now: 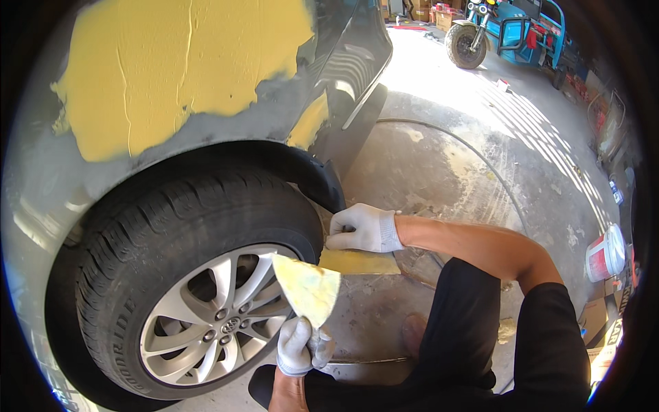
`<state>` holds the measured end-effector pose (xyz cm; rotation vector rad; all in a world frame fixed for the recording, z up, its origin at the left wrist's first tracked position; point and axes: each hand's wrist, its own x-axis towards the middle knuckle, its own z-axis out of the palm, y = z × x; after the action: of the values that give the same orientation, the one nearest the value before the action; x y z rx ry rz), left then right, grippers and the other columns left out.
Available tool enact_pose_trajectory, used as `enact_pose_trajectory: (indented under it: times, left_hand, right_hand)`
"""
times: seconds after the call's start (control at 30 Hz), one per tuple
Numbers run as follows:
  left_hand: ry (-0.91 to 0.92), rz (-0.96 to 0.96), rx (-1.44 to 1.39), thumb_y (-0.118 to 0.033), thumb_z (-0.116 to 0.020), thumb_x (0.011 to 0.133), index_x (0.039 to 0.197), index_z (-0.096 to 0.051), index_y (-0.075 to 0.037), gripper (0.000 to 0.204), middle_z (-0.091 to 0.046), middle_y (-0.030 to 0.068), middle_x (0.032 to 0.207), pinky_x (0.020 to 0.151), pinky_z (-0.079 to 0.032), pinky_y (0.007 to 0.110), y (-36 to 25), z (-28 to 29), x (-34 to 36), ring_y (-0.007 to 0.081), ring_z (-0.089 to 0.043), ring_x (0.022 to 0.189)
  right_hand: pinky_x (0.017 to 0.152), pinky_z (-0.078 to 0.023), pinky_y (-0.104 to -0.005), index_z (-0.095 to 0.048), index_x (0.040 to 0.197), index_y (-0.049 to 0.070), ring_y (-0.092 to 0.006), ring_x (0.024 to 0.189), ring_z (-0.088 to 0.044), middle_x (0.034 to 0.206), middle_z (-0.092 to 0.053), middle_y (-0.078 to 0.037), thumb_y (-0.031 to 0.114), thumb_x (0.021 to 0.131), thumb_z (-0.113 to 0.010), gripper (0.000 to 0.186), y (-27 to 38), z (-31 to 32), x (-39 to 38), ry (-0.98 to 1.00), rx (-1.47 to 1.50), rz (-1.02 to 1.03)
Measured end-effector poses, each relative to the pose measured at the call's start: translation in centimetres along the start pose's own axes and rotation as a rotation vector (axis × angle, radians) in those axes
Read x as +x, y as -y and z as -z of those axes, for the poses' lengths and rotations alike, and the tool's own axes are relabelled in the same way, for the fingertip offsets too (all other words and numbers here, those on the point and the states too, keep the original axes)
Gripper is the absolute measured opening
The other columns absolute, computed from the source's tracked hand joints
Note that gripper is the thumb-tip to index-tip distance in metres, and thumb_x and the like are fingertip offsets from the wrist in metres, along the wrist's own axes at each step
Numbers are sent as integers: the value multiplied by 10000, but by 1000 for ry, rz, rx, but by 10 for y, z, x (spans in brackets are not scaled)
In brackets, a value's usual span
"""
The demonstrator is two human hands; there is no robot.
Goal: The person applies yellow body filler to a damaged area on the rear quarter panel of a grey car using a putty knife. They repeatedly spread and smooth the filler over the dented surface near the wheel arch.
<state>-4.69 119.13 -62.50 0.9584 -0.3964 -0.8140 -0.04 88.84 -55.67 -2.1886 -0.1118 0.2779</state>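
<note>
My left hand point(296, 349), in a pale, smudged work glove, is closed round the narrow lower end of a putty spreader point(309, 288). Its wide, triangular blade points up and is smeared with pale yellow filler. In a white glove, my right hand point(365, 229) is beside the tyre's right edge, below the mudguard, with its fingers curled closed. Whatever is between those fingers is hidden. Directly below it lies a flat yellow-smeared sheet point(360, 262); whether the hand grips it does not show. Yellow filler point(185, 62) covers a large patch of the grey car panel point(206, 130).
The car wheel point(220, 323) with its silver rim fills the lower left. A dark hose point(473, 147) curves over the stained concrete floor. At right stand a white-and-red bucket point(605, 254) and a cardboard box point(597, 319). A blue three-wheeler point(511, 34) is parked at the back.
</note>
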Motion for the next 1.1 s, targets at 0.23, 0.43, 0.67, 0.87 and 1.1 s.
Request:
enact_pose_trajectory:
  times: [0.23, 0.43, 0.67, 0.87, 1.1]
  left_hand:
    - [-254, -139, 228, -355, -482, 1110, 1001, -622, 30, 423, -546, 93, 583, 363, -357, 288, -1, -12, 12, 161, -434, 372]
    - [-475, -233, 408, -117, -538, 1025, 894, -612, 28, 210, -576, 53, 603, 425, -359, 251, 3, -39, 19, 104, -478, 435]
    - [-616, -338, 693, -123, -514, 1050, 996, -556, -1, 140, -601, 54, 685, 419, -370, 247, 16, -33, 21, 96, -482, 448]
    - [-581, -483, 797, -54, -481, 1063, 979, -551, 0, 122, -607, 52, 758, 500, -388, 227, 33, -27, 35, 58, -486, 543]
    - [-625, -593, 1017, 51, -462, 1030, 1058, -602, 60, 143, -620, 58, 804, 558, -403, 230, 37, -24, 38, 46, -492, 602]
  right_hand:
    - [769, -552, -343, -778, 1005, 13, -185, 816, -702, 905, -753, -100, 301, 921, -714, 307, -29, 8, 4, -282, 547, -349]
    - [688, -558, -327, -755, 1044, 23, -133, 747, -676, 868, -716, -51, 119, 929, -718, 154, -26, 14, -11, -152, 847, -205]
    - [832, -576, -305, -744, 1158, -25, -148, 895, -712, 1020, -753, -87, 140, 926, -755, 286, -19, 13, -17, -287, 769, 20]
    - [728, -654, -360, -719, 1161, -31, -206, 906, -740, 1029, -743, -118, 109, 953, -730, 251, 15, 12, -42, -181, 829, -120]
    - [625, -667, -374, -691, 1126, -23, -211, 876, -742, 994, -726, -114, 109, 979, -670, 199, 31, -6, -41, -87, 849, -91]
